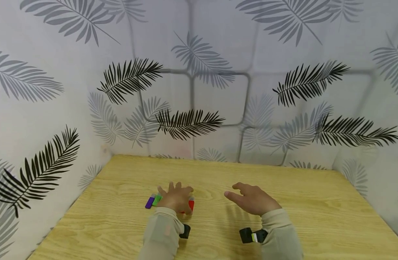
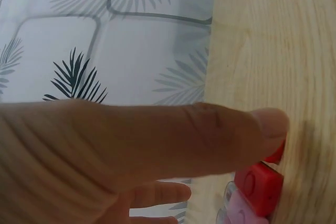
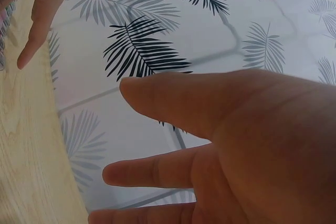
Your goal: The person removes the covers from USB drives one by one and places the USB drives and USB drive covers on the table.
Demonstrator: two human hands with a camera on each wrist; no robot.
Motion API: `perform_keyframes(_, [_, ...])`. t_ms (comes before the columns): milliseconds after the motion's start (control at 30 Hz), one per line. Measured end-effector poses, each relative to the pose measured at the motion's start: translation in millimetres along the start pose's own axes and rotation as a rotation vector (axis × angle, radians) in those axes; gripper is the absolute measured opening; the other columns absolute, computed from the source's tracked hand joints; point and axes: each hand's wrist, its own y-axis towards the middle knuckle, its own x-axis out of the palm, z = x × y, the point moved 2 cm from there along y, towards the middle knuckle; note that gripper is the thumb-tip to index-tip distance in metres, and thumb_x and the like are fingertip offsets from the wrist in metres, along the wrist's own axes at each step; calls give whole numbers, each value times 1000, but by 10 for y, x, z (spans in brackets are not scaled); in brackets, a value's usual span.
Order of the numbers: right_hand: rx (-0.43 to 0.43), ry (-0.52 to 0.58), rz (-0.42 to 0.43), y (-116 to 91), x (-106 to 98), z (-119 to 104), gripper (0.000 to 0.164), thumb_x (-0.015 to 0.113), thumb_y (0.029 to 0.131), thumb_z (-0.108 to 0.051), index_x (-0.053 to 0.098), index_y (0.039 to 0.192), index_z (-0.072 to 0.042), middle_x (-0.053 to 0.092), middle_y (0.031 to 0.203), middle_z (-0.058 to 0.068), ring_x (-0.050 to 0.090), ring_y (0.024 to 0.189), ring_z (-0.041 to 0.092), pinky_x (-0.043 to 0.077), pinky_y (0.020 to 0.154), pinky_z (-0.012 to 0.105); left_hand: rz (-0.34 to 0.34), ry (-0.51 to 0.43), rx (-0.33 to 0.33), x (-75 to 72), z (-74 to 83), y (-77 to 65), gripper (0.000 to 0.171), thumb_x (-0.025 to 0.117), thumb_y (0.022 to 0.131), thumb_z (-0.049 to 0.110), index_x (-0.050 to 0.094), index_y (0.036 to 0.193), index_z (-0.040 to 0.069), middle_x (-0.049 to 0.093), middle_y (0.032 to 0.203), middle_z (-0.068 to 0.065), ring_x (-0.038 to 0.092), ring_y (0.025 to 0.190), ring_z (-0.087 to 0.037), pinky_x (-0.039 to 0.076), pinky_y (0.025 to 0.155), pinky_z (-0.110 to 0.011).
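A row of small flat coloured pieces with clear or pale ends lies on the wooden table. At the left of the row are a purple piece (image 1: 149,202) and a green piece (image 1: 156,200); a red piece (image 1: 191,205) is at the right. My left hand (image 1: 175,199) spreads its fingers over the middle of the row and hides part of it. In the left wrist view, its straight thumb (image 2: 210,139) overlaps one red piece, beside another red piece (image 2: 260,188) and a pink piece (image 2: 243,209). My right hand (image 1: 253,200) holds nothing, its fingers extended above the table to the right.
The wooden table (image 1: 315,213) meets a wall covering with leaf patterns (image 1: 211,144) along its back edge. A dark band with a camera block (image 1: 246,235) sits on the right wrist, and another block (image 1: 185,231) on the left.
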Motion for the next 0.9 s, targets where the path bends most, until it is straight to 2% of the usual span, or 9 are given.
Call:
perform_keyframes(167, [-6, 1, -1, 4, 0, -3, 63, 50, 96, -52, 50, 138, -4, 54, 134, 17, 56, 118, 36, 44, 94, 55, -18, 19, -7, 24, -5, 21, 68, 86, 69, 18, 58, 132, 22, 33, 149, -22, 13, 140, -51, 1, 99, -78])
perform_keyframes(400, [-14, 12, 3, 12, 7, 4, 61, 51, 96, -52, 54, 133, -4, 59, 128, 16, 59, 113, 34, 46, 91, 54, -8, 10, 10, 58, -35, 40, 53, 86, 68, 17, 66, 117, 21, 42, 142, -20, 15, 139, -52, 2, 99, -78])
perform_keyframes(667, [-14, 21, -2, 15, 16, 5, 60, 51, 95, -53, 56, 131, -5, 62, 123, 14, 61, 108, 32, 47, 89, 53, 10, -19, 27, 92, -66, 57, 56, 86, 66, 15, 66, 118, 20, 47, 135, -18, 18, 138, -52, 4, 98, -79])
perform_keyframes(900, [-20, 43, -11, 22, 13, 13, 58, 52, 95, -53, 57, 130, -8, 63, 122, 11, 62, 106, 30, 49, 86, 51, 36, -41, 51, 98, -68, 77, 51, 87, 67, 13, 67, 114, 19, 46, 138, -16, 21, 138, -50, 6, 99, -78])
